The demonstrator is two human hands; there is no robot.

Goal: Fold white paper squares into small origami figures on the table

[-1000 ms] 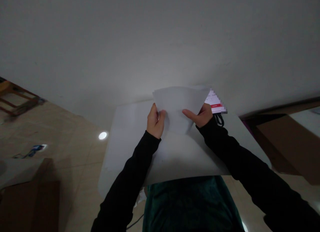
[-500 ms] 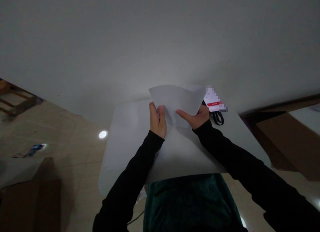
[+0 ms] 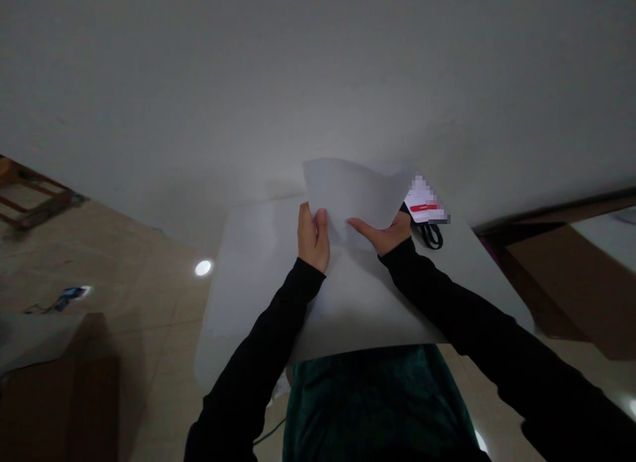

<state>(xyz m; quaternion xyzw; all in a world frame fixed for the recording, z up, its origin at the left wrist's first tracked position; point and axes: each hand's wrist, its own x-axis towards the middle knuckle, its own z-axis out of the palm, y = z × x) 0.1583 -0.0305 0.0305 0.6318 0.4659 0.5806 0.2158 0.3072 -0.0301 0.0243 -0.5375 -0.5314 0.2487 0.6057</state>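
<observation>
A sheet of white paper [image 3: 354, 195] stands bowed up from the table, its lower edge gripped by both hands. My left hand [image 3: 313, 238] pinches its left side, thumb on top. My right hand [image 3: 382, 235] holds its right side, with the thumb stretched across the sheet. A white card with a red stripe [image 3: 423, 205] lies beyond my right hand, partly behind the paper, and part of its print is pixelated. Its black cord [image 3: 431, 236] lies coiled beside my right wrist.
The white tabletop [image 3: 377, 313] runs under my forearms, and my dark green top [image 3: 377, 402] shows below its near edge. Tiled floor [image 3: 144, 270] lies to the left, with a small blue object [image 3: 64, 299]. Brown cardboard [image 3: 556, 276] stands to the right, and a white wall fills the top.
The paper's top edge has risen and the sheet stands taller. My right hand has moved slightly left, closer to my left hand. The card looks more hidden behind the sheet.
</observation>
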